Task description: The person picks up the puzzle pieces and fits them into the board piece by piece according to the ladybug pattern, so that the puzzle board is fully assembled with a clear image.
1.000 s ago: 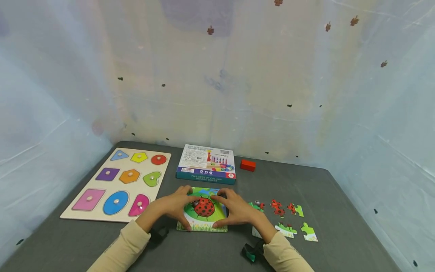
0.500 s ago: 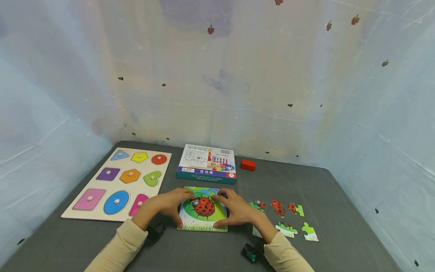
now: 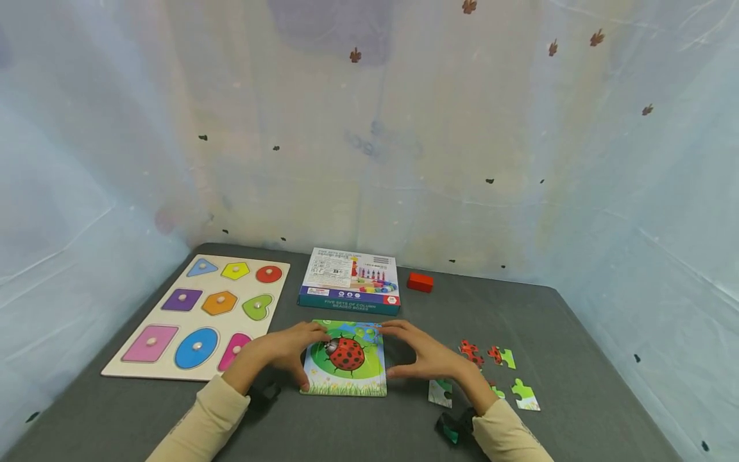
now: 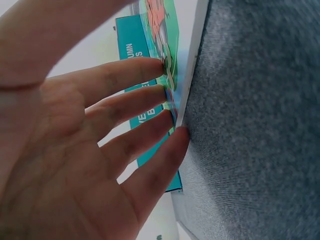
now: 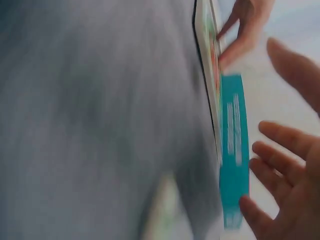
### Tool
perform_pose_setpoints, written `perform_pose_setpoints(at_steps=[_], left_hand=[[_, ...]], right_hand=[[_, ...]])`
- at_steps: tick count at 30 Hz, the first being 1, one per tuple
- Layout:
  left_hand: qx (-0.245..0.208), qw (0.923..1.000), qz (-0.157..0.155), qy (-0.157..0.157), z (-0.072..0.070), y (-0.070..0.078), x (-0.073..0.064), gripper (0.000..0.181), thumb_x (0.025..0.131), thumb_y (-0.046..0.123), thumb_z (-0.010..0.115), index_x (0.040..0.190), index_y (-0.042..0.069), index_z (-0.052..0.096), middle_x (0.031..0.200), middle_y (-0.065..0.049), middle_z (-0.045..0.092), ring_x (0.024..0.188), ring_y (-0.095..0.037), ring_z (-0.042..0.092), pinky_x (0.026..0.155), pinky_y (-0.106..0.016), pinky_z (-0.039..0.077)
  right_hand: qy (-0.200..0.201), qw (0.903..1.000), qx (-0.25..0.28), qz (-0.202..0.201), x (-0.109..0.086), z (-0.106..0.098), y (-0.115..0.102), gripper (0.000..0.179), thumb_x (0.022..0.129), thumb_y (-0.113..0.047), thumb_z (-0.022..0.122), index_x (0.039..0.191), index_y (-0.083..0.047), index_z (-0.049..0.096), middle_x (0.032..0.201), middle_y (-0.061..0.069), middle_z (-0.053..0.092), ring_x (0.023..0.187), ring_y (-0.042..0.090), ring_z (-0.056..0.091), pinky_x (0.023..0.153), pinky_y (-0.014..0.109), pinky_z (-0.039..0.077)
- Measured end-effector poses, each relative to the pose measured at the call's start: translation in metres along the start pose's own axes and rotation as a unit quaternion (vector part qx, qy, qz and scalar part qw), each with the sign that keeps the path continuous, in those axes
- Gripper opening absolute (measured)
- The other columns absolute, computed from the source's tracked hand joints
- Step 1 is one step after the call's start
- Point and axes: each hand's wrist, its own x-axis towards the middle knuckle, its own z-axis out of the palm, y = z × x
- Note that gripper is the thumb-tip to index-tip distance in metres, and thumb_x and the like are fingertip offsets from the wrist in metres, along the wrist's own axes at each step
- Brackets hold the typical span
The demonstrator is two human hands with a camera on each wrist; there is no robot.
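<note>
A ladybug picture board (image 3: 345, 378) lies flat on the grey table, its picture showing a red spotted ladybug on green. At the board's left edge is my left hand (image 3: 283, 353), fingers extended; in the left wrist view the fingertips (image 4: 177, 140) touch the board's side and top. My right hand (image 3: 430, 356) hovers just off the board's right edge with spread fingers and nothing in its grasp. Loose jigsaw pieces lie to the right: a red spotted piece (image 3: 471, 353), a red-and-green piece (image 3: 501, 357), a green-and-white piece (image 3: 525, 394) and others partly behind the right hand and wrist.
Behind the board stands a flat teal-sided box (image 3: 349, 282), with a small red block (image 3: 420, 282) to its right. A shape puzzle board (image 3: 213, 327) with several knobbed shapes lies on the left. Pale sheeting (image 3: 369, 160) surrounds the table (image 3: 346, 430).
My left hand has slid left from over the picture to the board's left edge. My right hand has drawn off the board to the right, covering some jigsaw pieces.
</note>
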Motion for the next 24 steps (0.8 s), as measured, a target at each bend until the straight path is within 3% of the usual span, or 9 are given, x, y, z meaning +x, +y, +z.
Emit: perform_pose_setpoints(at_steps=[6,11,16,24], left_hand=[[0.002,1.0000,0.003,0.000,0.000,0.000,0.000,0.087,0.060,0.031,0.088,0.131,0.002,0.047,0.137,-0.014,0.040,0.125,-0.032,0.034,0.102,-0.051,0.032],[0.004,1.0000,0.007,-0.001,-0.001,0.000,0.000,0.087,0.060,0.031,0.088,0.131,0.001,0.047,0.136,-0.014,0.039,0.125,-0.032,0.034,0.101,-0.052,0.032],[-0.001,1.0000,0.003,-0.004,-0.001,-0.001,0.000,0.086,0.061,0.030,0.088,0.132,0.003,0.047,0.136,-0.013,0.039,0.126,-0.031,0.033,0.102,-0.051,0.032],[-0.005,1.0000,0.003,-0.005,0.000,0.000,0.001,0.087,0.061,0.030,0.088,0.132,0.002,0.047,0.136,-0.013,0.038,0.126,-0.031,0.033,0.102,-0.051,0.032]], right_hand=[[0.069,0.9972,-0.009,0.028,-0.036,-0.022,0.021,0.066,0.083,-0.036,0.070,0.139,-0.017,0.041,0.141,0.000,0.040,0.128,0.022,0.040,0.095,0.051,0.039],[0.106,0.9917,-0.048,0.054,-0.061,-0.033,0.039,0.056,0.085,-0.020,0.069,0.135,-0.009,0.046,0.135,0.006,0.047,0.121,0.028,0.046,0.090,0.049,0.043],[0.083,0.9922,-0.059,0.070,-0.073,-0.033,0.051,0.053,0.086,-0.020,0.067,0.133,-0.004,0.048,0.133,0.015,0.048,0.121,0.036,0.044,0.092,0.055,0.039],[0.058,0.9920,-0.073,0.086,-0.077,-0.027,0.055,0.053,0.085,-0.026,0.068,0.131,-0.005,0.051,0.131,0.016,0.048,0.120,0.037,0.037,0.091,0.062,0.031]])
